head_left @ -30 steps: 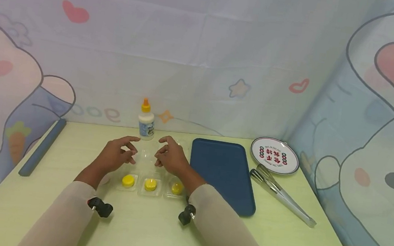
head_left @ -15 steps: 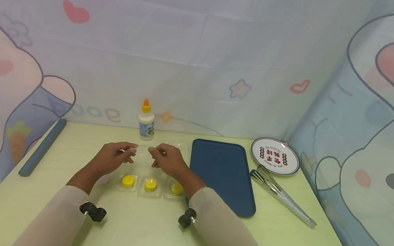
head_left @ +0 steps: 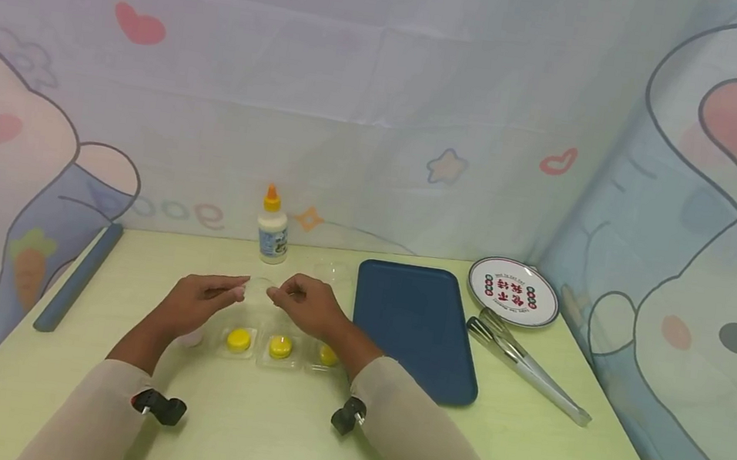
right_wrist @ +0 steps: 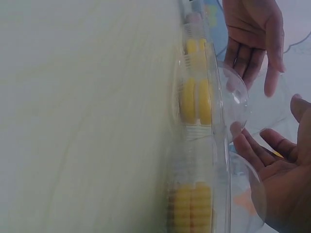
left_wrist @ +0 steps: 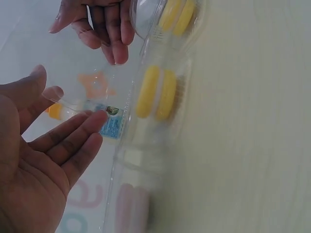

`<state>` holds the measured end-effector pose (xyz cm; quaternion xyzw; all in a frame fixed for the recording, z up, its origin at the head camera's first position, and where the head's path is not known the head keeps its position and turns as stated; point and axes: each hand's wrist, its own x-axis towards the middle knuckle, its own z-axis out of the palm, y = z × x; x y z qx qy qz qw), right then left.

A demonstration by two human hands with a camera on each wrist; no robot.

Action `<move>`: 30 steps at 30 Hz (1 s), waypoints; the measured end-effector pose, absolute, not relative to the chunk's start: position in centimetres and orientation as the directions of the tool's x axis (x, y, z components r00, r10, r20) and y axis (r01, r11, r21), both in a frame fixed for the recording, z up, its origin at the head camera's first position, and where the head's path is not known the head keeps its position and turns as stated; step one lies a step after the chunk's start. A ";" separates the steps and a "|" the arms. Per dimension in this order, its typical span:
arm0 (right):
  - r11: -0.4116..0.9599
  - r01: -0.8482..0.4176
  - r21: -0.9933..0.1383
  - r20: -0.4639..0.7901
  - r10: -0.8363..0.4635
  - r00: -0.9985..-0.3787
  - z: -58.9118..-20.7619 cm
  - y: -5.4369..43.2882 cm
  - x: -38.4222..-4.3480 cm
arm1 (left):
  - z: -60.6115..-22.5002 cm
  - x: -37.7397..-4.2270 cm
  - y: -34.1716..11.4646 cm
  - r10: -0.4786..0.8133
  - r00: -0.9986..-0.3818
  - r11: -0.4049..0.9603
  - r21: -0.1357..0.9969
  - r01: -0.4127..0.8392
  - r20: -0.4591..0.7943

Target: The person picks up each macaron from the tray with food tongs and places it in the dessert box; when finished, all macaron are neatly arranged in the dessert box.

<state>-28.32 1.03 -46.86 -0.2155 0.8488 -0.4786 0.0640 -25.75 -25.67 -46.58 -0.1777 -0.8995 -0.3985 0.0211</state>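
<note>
A row of clear plastic boxes stands in front of the hands, with yellow macarons (head_left: 238,339) (left_wrist: 147,92) in their trays and a pinkish one (left_wrist: 131,208) at the left end. The clear lid (head_left: 258,292) of a middle box is tilted up between the two hands. My left hand (head_left: 191,305) lies at the lid's left side, fingers nearly straight, thumb apart. At its right side, my right hand (head_left: 315,308) has thumb and index fingertips at the edge; in the right wrist view its lower fingers reach the domed part (right_wrist: 235,97).
A glue bottle (head_left: 272,241) with an orange tip stands behind the hands. To the right are a dark blue tray (head_left: 408,321), an oval plate (head_left: 517,292) and metal tongs (head_left: 535,368). A blue-grey bar (head_left: 79,277) lies along the left edge; printed cloth hangs behind.
The clear lid has risen from lying back to standing tilted between the hands. My left hand has moved left and towards me; my right hand has shifted left and slightly nearer.
</note>
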 end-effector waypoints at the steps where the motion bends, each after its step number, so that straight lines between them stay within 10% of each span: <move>1: 0.448 -0.301 -0.841 0.095 -0.426 -0.900 -46.9 1.0 -28.3 | -46.7 -25.7 -25.8 0.305 -0.935 0.616 0.712 0.338 0.180; 17: 0.329 -0.263 -0.907 0.075 -0.488 -0.869 -47.0 0.1 -26.7 | -46.7 -24.2 -27.6 0.386 -0.918 0.509 0.810 0.291 0.087; 30: 0.548 -0.377 -0.747 0.116 -0.451 -0.885 -47.2 -1.2 -24.9 | -46.4 -22.9 -27.9 0.409 -0.905 0.574 0.738 0.355 0.117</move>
